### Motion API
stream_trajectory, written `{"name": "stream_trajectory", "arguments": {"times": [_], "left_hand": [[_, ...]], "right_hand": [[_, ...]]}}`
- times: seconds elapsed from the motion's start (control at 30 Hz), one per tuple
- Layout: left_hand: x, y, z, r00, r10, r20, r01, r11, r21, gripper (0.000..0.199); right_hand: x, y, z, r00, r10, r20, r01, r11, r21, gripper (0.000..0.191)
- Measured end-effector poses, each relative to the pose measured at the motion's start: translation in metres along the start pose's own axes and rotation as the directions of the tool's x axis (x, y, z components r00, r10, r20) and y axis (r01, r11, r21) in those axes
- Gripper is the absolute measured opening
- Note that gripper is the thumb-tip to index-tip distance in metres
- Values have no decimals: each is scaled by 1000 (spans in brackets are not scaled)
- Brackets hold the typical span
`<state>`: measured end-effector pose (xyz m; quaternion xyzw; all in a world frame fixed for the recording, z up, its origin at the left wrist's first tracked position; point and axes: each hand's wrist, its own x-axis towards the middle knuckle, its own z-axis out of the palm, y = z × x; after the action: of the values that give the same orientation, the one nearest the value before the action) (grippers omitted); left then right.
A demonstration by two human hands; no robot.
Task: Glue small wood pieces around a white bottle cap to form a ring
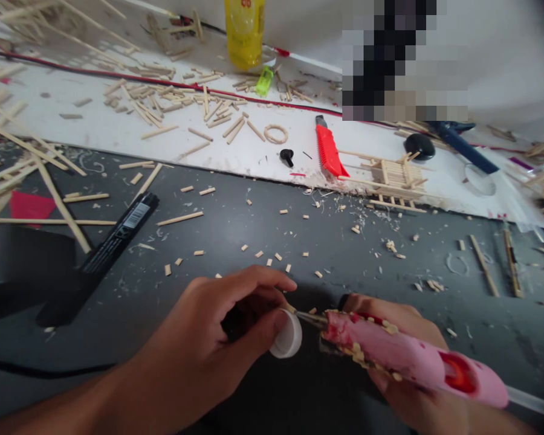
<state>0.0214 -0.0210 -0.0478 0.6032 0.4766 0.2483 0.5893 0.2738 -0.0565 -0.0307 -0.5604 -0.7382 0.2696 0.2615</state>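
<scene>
Pinched between the thumb and fingers of the left hand [204,338] is one small round white plastic cap [288,339], the centre of the clock used here, its open side facing roughly 3 o'clock. At 3 o'clock the right hand [410,320] grasps one pink plastic glue gun [399,350], crusted with yellowish lumps, its thin metal nozzle [309,317] aimed at the cap's rim; whether the two touch cannot be told. One translucent glue stick [532,402] juts from the gun's rear. Around 12 o'clock are one pale wooden ring [276,125], one small black knob-shaped piece [286,156] and one red plastic cutter [329,151]; at 10 o'clock lies one black cylindrical marker [136,214] with a barcode. One slatted wooden model [399,176] sits toward 1 o'clock. Loose pale wooden sticks [180,219], too many to count, litter the dark grey table [236,205]. Of containers, one yellow bottle [245,36] stands near 12 o'clock, apparently holding yellow liquid; the cap's hollow shows its white inner wall.
</scene>
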Motion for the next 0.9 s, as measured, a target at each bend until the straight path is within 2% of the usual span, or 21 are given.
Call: {"name": "stream_trajectory", "arguments": {"times": [0.1, 0.23, 0.37, 0.5, 0.57, 0.63, 0.73, 0.8, 0.9], "left_hand": [[1, 0, 0, 1000, -13, 0, 13, 1000, -13, 20], [0, 0, 0, 1000, -23, 2, 23, 999, -31, 21], [-2, -2, -1, 999, -41, 1, 41, 998, -46, 23], [-4, -4, -1, 1000, -27, -8, 26, 997, -77, 24], [-4, -4, -2, 999, -31, -18, 30, 997, -76, 25], [-3, -4, -3, 999, -32, -31, 29, 995, -97, 25], [1, -1, -8, 996, -15, -93, -3, 983, -185, 24], [5, 2, -12, 988, -7, -152, -30, 971, -236, 23], [11, 6, -18, 970, 9, -241, -74, 962, -262, 24]], "right_hand": [[-2, 0, 2, 999, 38, -9, -39, 999, -31, 14], [-3, 1, 1, 1000, 26, 12, -27, 999, 21, 13], [-1, 1, -3, 994, 4, 110, -13, 996, 84, 13], [-4, 7, -8, 986, 14, 167, -23, 998, 55, 10], [-7, 13, -13, 979, 84, 187, -96, 994, 56, 10], [-9, 21, -19, 960, 224, 167, -238, 969, 64, 16], [-8, 32, -28, 903, 429, 17, -429, 901, 62, 25], [-1, 37, -32, 873, 483, -59, -481, 875, 44, 25], [9, 41, -39, 846, 530, -58, -529, 848, 39, 24]]}}
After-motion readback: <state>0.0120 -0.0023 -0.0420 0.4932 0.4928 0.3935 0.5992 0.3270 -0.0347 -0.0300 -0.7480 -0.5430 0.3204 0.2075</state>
